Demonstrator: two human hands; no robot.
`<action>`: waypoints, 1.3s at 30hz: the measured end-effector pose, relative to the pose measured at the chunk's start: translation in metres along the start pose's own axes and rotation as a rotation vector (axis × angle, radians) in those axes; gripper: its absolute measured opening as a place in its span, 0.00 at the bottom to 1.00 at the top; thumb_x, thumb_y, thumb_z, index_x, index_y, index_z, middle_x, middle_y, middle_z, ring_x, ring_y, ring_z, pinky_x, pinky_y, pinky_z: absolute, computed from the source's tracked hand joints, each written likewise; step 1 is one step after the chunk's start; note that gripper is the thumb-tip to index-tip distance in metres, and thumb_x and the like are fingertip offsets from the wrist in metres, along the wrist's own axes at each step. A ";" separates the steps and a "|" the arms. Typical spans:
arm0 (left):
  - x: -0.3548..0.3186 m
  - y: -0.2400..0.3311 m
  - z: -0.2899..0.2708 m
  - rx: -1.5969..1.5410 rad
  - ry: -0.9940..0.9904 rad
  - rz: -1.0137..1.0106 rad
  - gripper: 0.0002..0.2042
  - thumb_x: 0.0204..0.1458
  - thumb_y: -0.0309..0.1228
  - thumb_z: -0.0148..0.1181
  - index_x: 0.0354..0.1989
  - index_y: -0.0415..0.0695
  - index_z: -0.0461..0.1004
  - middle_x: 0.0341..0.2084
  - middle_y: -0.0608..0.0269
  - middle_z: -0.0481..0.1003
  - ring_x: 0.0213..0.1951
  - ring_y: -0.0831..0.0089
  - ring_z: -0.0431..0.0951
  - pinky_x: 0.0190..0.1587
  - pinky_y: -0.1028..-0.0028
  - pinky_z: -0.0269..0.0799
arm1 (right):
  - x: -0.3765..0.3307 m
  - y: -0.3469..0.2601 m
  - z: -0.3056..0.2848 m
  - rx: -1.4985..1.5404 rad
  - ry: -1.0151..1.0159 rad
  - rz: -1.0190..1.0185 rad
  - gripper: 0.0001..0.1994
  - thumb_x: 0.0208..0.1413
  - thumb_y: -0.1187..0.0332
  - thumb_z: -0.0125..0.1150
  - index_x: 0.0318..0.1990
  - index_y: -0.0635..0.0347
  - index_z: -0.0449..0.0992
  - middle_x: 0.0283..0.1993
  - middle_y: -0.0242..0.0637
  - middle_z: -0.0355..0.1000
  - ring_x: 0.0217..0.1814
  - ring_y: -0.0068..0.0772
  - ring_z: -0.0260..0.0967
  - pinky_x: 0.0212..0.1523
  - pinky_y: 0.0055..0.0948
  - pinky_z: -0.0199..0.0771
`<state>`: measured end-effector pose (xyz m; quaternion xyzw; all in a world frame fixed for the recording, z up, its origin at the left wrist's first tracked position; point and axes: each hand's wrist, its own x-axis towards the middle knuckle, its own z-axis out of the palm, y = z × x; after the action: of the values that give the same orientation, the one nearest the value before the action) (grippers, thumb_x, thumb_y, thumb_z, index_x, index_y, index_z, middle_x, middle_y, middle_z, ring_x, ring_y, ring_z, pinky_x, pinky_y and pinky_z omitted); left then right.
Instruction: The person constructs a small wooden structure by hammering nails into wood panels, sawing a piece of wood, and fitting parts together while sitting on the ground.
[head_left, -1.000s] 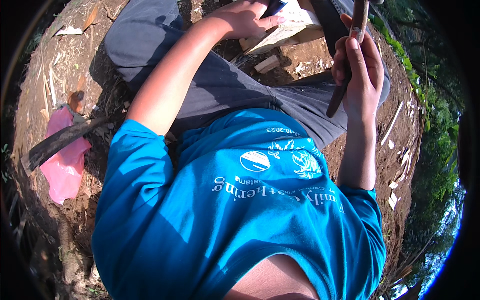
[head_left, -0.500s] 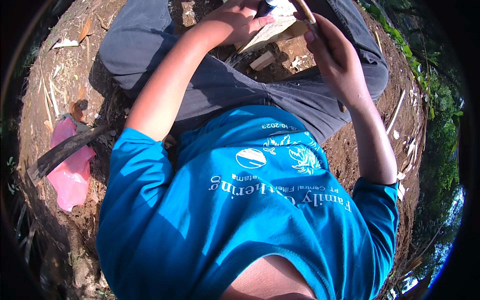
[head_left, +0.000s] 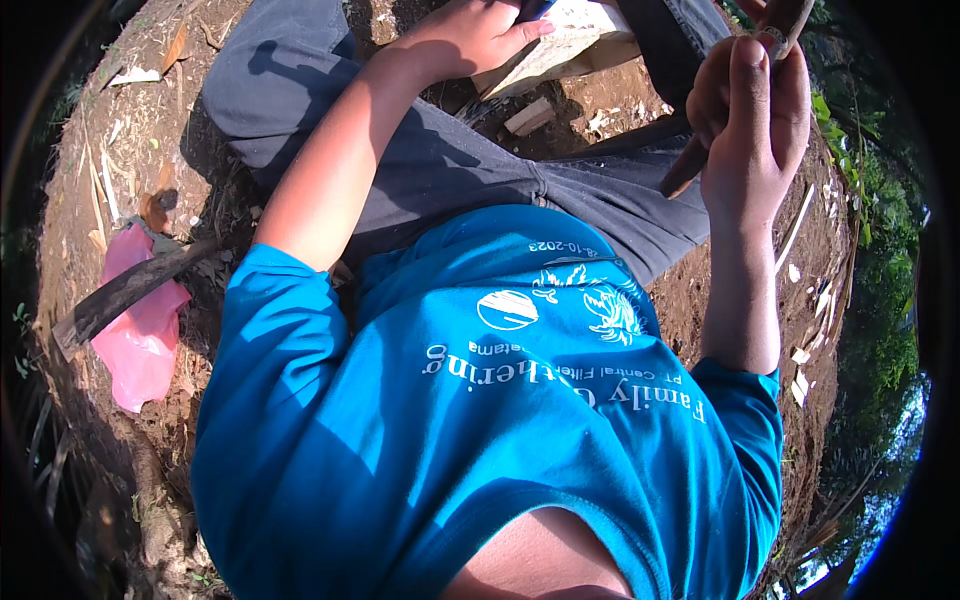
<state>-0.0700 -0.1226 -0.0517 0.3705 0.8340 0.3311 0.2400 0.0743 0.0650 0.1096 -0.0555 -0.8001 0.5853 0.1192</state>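
Observation:
My right hand [head_left: 752,125] is raised at the upper right, its fingers wrapped round a wooden-handled tool [head_left: 688,165]. The handle's lower end sticks out below the fist; the tool's upper part leaves the picture at the top, so its head is hidden. At the top middle my left hand [head_left: 470,38] closes on a dark blue cylindrical piece [head_left: 536,8], mostly cut off by the edge. This hand rests against a pale block of wood [head_left: 575,45] that stands between my crossed legs. A small wood offcut [head_left: 529,117] lies on the soil just below the block.
A pink plastic bag [head_left: 143,345] lies on the ground at the left, with a dark length of wood [head_left: 130,290] across it. Wood chips [head_left: 800,385] and thin slivers litter the soil at the right. Green plants [head_left: 880,230] border the far right.
My right hand has swung up and to the right with the tool, away from the block. My left hand has stayed nearly in place at the block.

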 end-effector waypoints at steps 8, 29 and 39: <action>0.009 0.008 0.002 -0.053 0.030 0.165 0.33 0.68 0.49 0.48 0.73 0.38 0.54 0.72 0.39 0.53 0.74 0.46 0.51 0.74 0.57 0.52 | 0.001 0.002 -0.003 -0.014 0.064 0.106 0.20 0.74 0.60 0.51 0.66 0.62 0.69 0.28 0.21 0.64 0.21 0.07 0.52 0.21 0.12 0.50; -0.001 0.000 -0.006 -0.342 0.080 -0.016 0.35 0.67 0.47 0.49 0.77 0.43 0.46 0.76 0.43 0.46 0.76 0.47 0.48 0.75 0.58 0.47 | -0.004 -0.010 -0.012 0.063 0.009 0.225 0.23 0.74 0.62 0.51 0.68 0.68 0.65 0.27 0.22 0.58 0.20 0.07 0.48 0.18 0.13 0.47; 0.001 0.001 -0.010 -0.301 0.161 0.119 0.27 0.68 0.40 0.50 0.71 0.41 0.57 0.67 0.40 0.63 0.69 0.44 0.61 0.69 0.55 0.59 | -0.011 -0.011 -0.011 0.105 -0.017 0.244 0.21 0.73 0.61 0.52 0.66 0.65 0.68 0.27 0.22 0.59 0.20 0.07 0.49 0.18 0.13 0.48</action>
<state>-0.0767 -0.1247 -0.0440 0.3515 0.7679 0.4946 0.2054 0.0886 0.0692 0.1218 -0.1412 -0.7566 0.6370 0.0430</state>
